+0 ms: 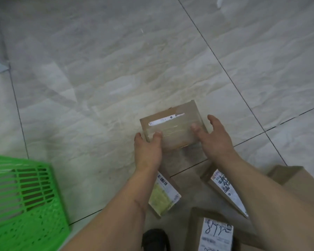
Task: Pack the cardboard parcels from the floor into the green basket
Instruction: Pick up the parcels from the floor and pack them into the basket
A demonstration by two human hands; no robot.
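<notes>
The taped parcel [172,126] is sitting on the floor [116,69] near the middle of the view, with the left hand [148,151] lying at its 7 o'clock corner and the right hand [214,137] at its 4 o'clock side. The basket [24,198] is standing well apart at 8 o'clock from this parcel. Four more parcels are lying nearer the person: one [164,194] at 6 o'clock under the left forearm, one [227,189] at 5 o'clock, one [301,180] far out at 4 o'clock, and one [216,232] at the bottom edge beside a shoe [155,239].
</notes>
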